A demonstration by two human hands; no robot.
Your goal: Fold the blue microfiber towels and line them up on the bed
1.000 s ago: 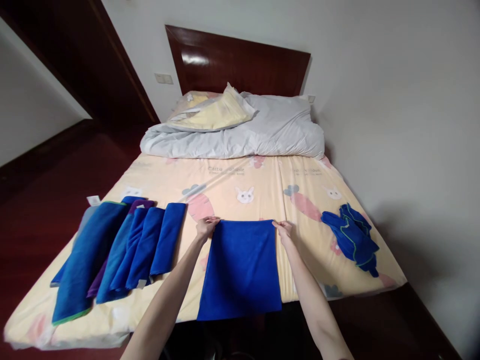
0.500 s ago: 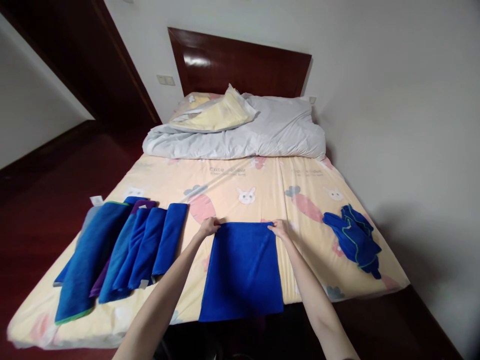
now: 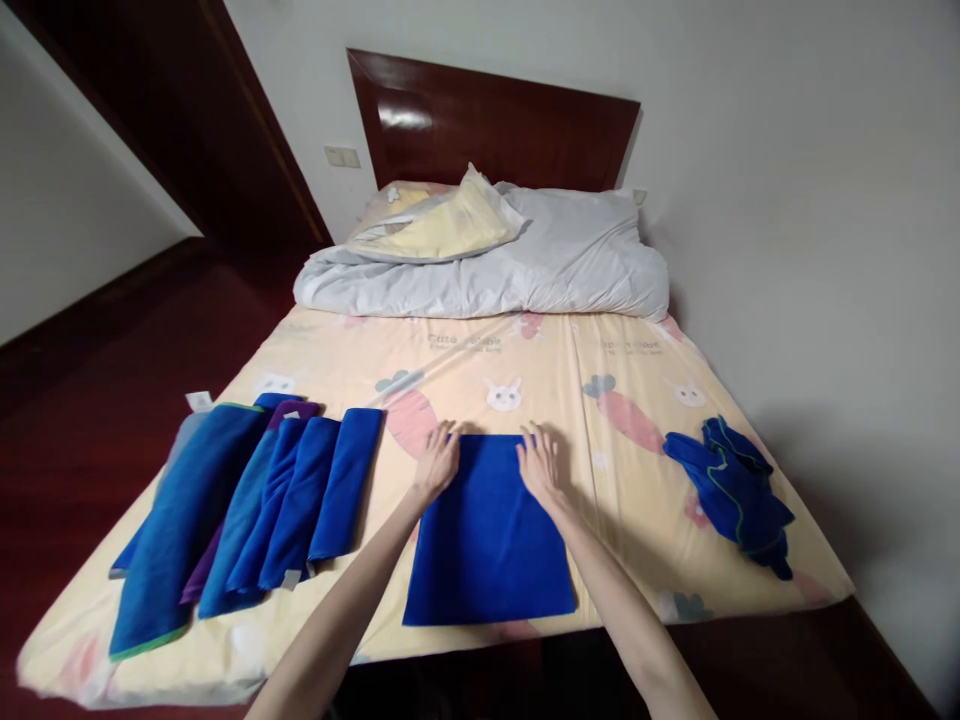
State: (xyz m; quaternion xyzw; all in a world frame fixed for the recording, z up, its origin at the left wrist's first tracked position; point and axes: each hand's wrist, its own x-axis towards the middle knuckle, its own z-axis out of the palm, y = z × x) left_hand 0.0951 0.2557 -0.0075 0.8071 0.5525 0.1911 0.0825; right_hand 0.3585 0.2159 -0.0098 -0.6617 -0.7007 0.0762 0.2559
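A blue cloth lies flat on the bed near its front edge, its near edge narrowly inside the mattress edge. My left hand rests at the cloth's far left corner, fingers apart and not gripping it. On the far right corner lies my right hand, its fingers spread. To the left, several folded cloths in blue and purple lie side by side, the nearest a blue one. A crumpled blue cloth with green edging sits at the right.
The bed has a patterned sheet. A grey quilt is bunched at the far end, before a dark wooden headboard. A wall stands at the right, dark red floor at the left.
Both hands have let go of the cloth's far corners and opened over them. The cloth now lies wholly on the bed, slightly farther from me. The view has shifted a little.
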